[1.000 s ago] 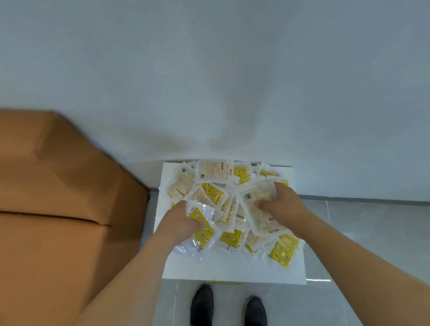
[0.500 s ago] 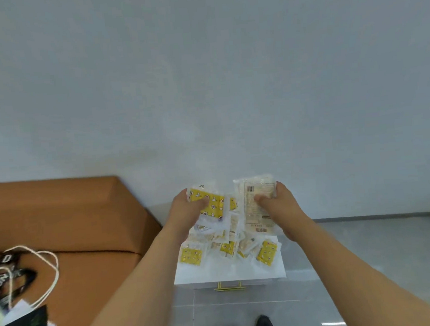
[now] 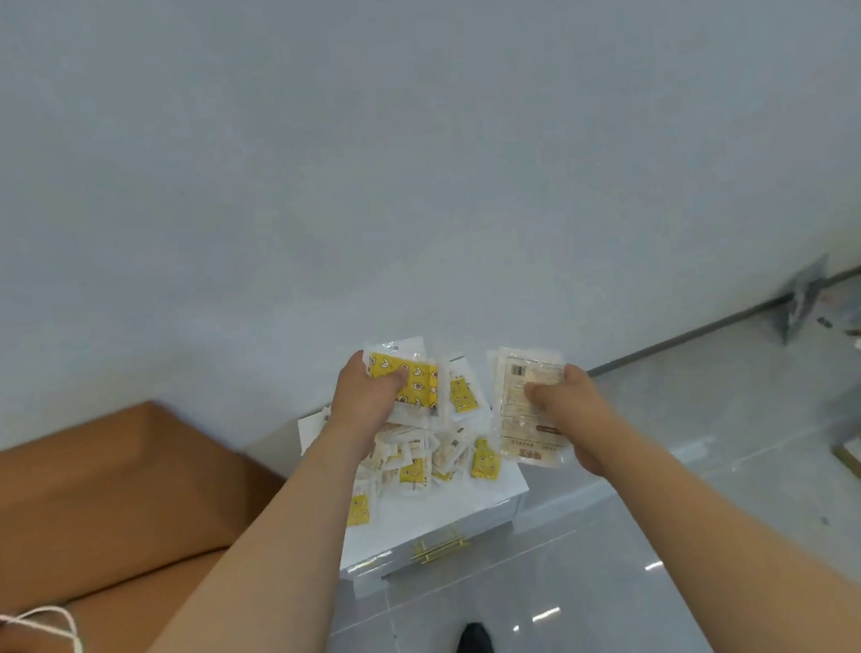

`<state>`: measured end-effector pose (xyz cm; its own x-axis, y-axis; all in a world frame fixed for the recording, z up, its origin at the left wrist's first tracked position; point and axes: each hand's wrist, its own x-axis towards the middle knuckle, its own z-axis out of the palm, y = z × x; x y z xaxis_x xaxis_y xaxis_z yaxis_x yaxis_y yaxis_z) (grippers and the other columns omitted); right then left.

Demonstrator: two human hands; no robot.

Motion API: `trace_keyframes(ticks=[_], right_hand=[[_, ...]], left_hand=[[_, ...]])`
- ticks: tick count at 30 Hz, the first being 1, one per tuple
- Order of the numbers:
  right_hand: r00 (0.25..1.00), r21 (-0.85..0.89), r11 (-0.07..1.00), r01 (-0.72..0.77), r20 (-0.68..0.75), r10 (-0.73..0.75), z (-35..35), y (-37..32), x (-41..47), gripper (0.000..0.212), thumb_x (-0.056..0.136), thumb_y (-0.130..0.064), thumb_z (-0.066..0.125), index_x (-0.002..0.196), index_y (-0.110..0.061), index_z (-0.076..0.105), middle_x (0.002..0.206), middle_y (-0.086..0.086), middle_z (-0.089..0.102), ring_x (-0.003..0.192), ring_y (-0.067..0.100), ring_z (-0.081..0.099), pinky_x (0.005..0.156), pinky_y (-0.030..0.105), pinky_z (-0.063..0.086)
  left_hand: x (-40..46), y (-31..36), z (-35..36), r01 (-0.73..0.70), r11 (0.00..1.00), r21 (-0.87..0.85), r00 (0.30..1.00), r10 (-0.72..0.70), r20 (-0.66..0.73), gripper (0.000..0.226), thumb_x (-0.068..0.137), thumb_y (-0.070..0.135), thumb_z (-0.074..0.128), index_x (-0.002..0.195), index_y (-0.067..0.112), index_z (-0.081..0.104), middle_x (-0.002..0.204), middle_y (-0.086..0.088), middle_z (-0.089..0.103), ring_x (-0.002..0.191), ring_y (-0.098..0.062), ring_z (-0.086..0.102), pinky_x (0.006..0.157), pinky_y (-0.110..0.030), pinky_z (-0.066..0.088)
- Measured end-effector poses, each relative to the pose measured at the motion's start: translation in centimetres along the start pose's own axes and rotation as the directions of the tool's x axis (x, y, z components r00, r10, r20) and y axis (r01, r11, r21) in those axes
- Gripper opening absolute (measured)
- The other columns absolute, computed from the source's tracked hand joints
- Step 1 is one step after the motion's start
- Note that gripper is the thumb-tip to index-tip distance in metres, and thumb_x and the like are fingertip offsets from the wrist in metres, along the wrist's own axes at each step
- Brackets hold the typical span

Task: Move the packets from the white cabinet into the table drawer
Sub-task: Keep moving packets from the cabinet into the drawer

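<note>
The left hand (image 3: pixel 367 401) grasps a sheaf of yellow packets (image 3: pixel 412 379); the right hand (image 3: pixel 560 398) pinches pale packets (image 3: pixel 525 411). Both are lifted above the cabinet (image 3: pixel 448 510), where perhaps a dozen loose packets (image 3: pixel 418 463) lie heaped.

Person seen from above. Both forearms bare to the frame edge; no sleeves, watch or rings visible on left hand (image 3: pixel 367 401) or right hand (image 3: pixel 571 403). One black shoe (image 3: pixel 474 652), rounded toe, visible at the bottom edge.
</note>
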<state>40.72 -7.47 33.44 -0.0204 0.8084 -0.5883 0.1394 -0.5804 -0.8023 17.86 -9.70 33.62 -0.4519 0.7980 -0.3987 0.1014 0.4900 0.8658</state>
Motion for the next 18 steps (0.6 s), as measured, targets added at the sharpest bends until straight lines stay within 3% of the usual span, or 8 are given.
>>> trace_keyframes(ticks=[5, 8, 13, 18], right_hand=[[0.998, 0.094, 0.996, -0.007, -0.06, 0.012, -8.8, 2.2, -1.6, 0.023, 0.094, -0.01, 0.057, 0.115, -0.016, 0.055, 0.103, 0.005, 0.067, 0.089, 0.02, 0.065, 0.061, 0.032, 0.051], [0.996, 0.156, 0.988, 0.007, -0.085, 0.006, -15.5, 3.5, -3.3, 0.019, 0.095, -0.009, 0.057, 0.11, -0.021, 0.058, 0.1, 0.002, 0.068, 0.089, 0.019, 0.066, 0.066, 0.033, 0.053], [0.976, 0.3, 0.954, 0.003, -0.21, 0.063, -25.8, 6.4, -5.4, 0.018, 0.094, -0.006, 0.058, 0.105, -0.021, 0.058, 0.095, 0.001, 0.069, 0.083, 0.019, 0.067, 0.059, 0.033, 0.052], [0.941, 0.416, 0.909, -0.007, -0.306, 0.147, -32.0, 8.8, -5.2, 0.022, 0.092, -0.006, 0.059, 0.111, -0.017, 0.058, 0.095, 0.003, 0.069, 0.08, 0.02, 0.067, 0.056, 0.032, 0.052]], left_hand=[[-3.3, 1.5, 8.3, -0.046, 0.999, 0.016, 0.996, 0.044, 0.071, 0.014, 0.089, 0.017, 0.068, 0.1, 0.021, 0.061, 0.1, -0.002, 0.07, 0.092, -0.021, 0.068, 0.083, -0.04, 0.056], [-6.3, 2.6, 14.3, -0.059, 0.998, 0.015, 0.991, 0.057, 0.121, 0.019, 0.089, 0.014, 0.068, 0.107, 0.018, 0.06, 0.101, -0.003, 0.07, 0.09, -0.022, 0.069, 0.076, -0.037, 0.057], [-10.9, 4.2, 24.3, -0.115, 0.993, 0.036, 0.971, 0.105, 0.214, 0.019, 0.089, 0.012, 0.068, 0.106, 0.016, 0.06, 0.1, -0.003, 0.069, 0.088, -0.02, 0.069, 0.071, -0.032, 0.056], [-12.5, 5.6, 31.9, -0.178, 0.978, 0.11, 0.936, 0.134, 0.326, 0.019, 0.088, 0.013, 0.068, 0.104, 0.019, 0.061, 0.101, -0.001, 0.07, 0.091, -0.02, 0.069, 0.083, -0.039, 0.057]])
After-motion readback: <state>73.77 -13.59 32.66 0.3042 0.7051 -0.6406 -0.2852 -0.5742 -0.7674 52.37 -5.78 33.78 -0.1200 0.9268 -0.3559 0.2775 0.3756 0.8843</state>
